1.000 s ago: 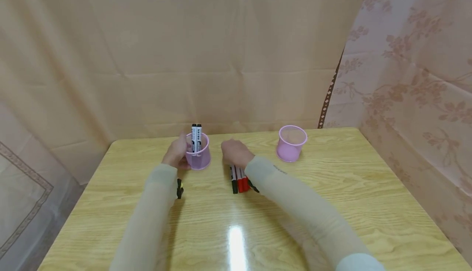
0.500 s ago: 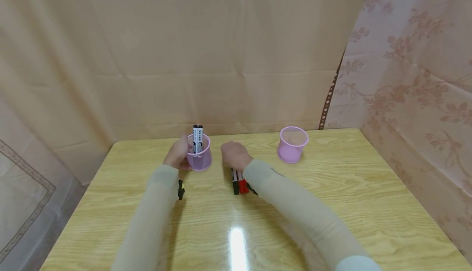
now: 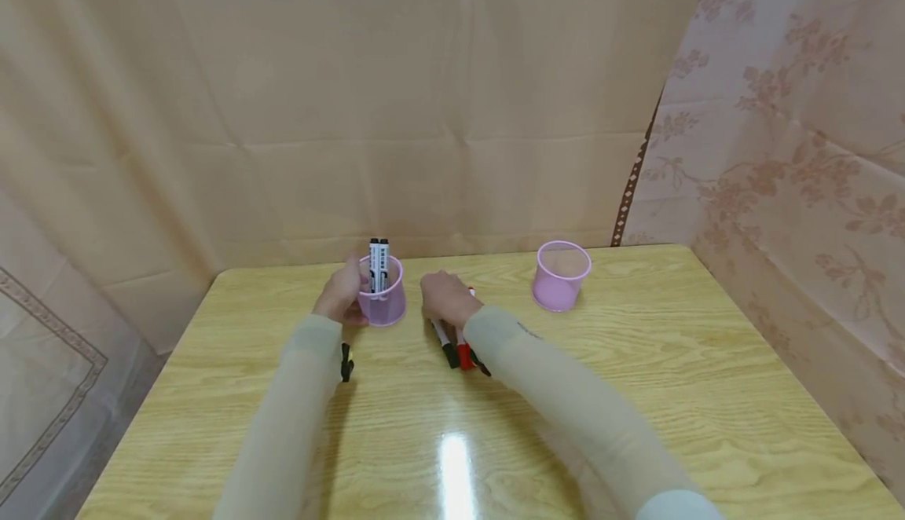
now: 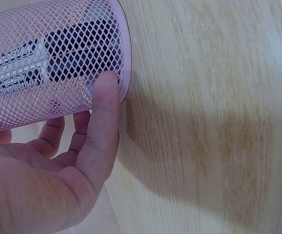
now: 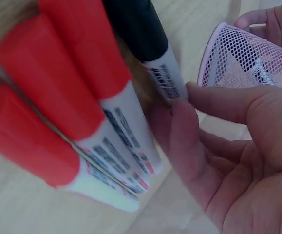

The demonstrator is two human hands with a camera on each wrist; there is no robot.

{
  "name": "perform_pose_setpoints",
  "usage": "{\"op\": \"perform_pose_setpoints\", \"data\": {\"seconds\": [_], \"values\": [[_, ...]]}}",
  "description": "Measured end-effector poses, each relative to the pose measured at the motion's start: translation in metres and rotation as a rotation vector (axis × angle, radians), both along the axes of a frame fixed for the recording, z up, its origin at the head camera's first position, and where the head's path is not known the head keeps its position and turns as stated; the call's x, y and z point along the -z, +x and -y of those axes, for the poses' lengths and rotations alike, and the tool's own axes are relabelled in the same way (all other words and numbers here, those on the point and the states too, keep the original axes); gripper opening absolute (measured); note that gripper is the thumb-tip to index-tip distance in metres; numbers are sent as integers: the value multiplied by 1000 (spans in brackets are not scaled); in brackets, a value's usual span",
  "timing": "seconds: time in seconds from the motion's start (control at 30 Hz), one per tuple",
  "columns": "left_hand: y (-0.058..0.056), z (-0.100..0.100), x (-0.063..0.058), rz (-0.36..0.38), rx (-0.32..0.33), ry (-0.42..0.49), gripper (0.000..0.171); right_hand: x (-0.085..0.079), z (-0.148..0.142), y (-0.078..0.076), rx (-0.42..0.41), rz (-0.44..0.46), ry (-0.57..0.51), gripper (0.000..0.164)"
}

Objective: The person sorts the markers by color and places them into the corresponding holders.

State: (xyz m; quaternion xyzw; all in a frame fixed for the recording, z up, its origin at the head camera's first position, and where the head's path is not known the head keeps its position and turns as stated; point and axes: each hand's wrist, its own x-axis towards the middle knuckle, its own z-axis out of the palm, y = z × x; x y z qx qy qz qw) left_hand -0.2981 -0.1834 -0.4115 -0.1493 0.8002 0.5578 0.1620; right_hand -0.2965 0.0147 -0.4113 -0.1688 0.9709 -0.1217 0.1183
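Note:
My left hand point(image 3: 341, 294) holds the left side of a pink mesh pen cup point(image 3: 385, 313). In the left wrist view one finger lies against the mesh point(image 4: 48, 109) near the base, the others partly behind it. Two white markers point(image 3: 379, 267) with black ends stand upright in this cup. In the middle of the table, my right hand point(image 3: 448, 298) pinches a black-capped marker point(image 5: 165, 78) between thumb and finger, its cap pointing toward the front. Three red-capped markers point(image 5: 50, 75) lie side by side just right of it, mostly covered by the hand and sleeve in the head view.
Another pink mesh cup point(image 3: 556, 292) stands farther right near the back of the wooden table point(image 3: 396, 426). Behind the table hangs a beige curtain point(image 3: 318, 111). A floral cloth point(image 3: 799, 151) borders the right side.
The black-capped marker has swung to a slant and come slightly apart from the red ones, with my right hand shifting a little left. My left hand stays at the cup.

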Motion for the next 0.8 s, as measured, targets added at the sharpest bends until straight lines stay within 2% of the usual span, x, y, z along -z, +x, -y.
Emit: {"op": "perform_pose_setpoints", "data": {"seconds": [0.17,0.4,0.63,0.8], "values": [[-3,-1,2,5,-2,-8,76,7,0,-2,69,54,-92,20],[-2,1,1,6,2,-14,76,16,11,0,60,18,-126,29],[-1,1,-1,21,-7,-10,78,11,18,4,124,108,-168,20],[-2,-1,0,19,-15,-16,77,8,16,5,135,100,-167,20]]}}
